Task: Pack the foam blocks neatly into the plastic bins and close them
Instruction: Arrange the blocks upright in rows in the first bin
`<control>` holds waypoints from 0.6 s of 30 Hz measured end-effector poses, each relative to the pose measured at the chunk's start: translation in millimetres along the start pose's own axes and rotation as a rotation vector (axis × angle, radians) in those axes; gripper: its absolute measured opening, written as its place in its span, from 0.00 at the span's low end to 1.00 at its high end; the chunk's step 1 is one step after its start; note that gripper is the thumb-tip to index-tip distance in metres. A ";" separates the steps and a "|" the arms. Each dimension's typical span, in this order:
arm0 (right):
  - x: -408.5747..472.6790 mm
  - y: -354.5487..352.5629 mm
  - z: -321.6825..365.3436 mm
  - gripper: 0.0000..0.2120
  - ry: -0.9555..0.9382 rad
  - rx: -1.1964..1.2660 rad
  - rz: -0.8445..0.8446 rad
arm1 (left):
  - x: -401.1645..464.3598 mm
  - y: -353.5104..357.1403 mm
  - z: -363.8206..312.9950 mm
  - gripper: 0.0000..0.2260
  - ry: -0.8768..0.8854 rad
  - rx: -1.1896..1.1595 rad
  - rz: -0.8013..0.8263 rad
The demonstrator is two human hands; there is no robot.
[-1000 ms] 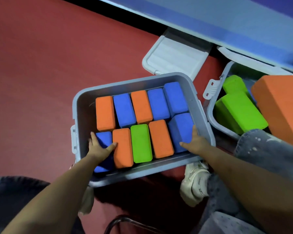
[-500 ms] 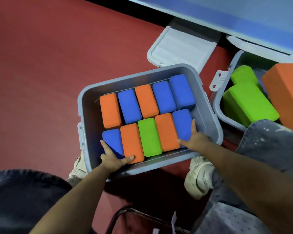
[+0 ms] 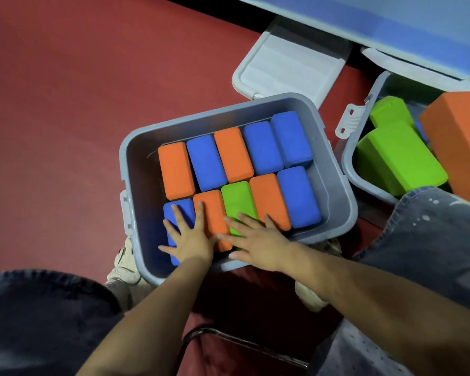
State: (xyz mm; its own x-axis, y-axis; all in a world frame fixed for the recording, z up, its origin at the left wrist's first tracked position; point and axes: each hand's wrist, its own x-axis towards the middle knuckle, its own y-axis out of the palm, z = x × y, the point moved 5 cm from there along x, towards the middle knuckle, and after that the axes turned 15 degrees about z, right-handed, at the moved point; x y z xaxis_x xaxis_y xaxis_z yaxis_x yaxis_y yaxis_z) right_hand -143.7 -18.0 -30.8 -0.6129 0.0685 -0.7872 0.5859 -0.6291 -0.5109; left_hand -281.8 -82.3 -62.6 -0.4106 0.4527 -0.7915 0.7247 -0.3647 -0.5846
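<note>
A dark red floor (image 3: 65,104) runs under everything here. Along the far edge stands a blue and pale-blue panel (image 3: 391,23), with a black strip at its foot. The person wears blue denim trousers (image 3: 432,240), flecked with pale spots on the right knee, and off-white trainers: one shoe (image 3: 124,267) shows beside the left knee, the other (image 3: 308,297) pokes out beneath the right forearm. Close in at the bottom curves a thin black metal bar (image 3: 228,337), apparently part of a seat frame.
</note>
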 end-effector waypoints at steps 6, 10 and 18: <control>23.7 6.5 4.4 0.22 0.132 -0.136 0.145 | 15.6 -2.8 9.2 0.38 0.014 0.049 0.056; 23.7 4.4 7.9 0.22 0.133 -0.061 0.218 | 15.2 -8.6 10.6 0.36 0.074 0.037 0.083; -42.3 -13.4 -49.6 0.26 0.097 0.001 0.181 | -29.5 9.0 36.6 0.48 0.379 0.444 0.308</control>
State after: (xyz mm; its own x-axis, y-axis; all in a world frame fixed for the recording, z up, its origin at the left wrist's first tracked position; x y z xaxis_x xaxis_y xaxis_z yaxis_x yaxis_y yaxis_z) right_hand -99.3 25.9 -7.7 -0.4436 0.0286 -0.8958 0.6813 -0.6387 -0.3578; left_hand -283.4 -128.8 -51.0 0.0613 0.4994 -0.8642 0.4478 -0.7875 -0.4234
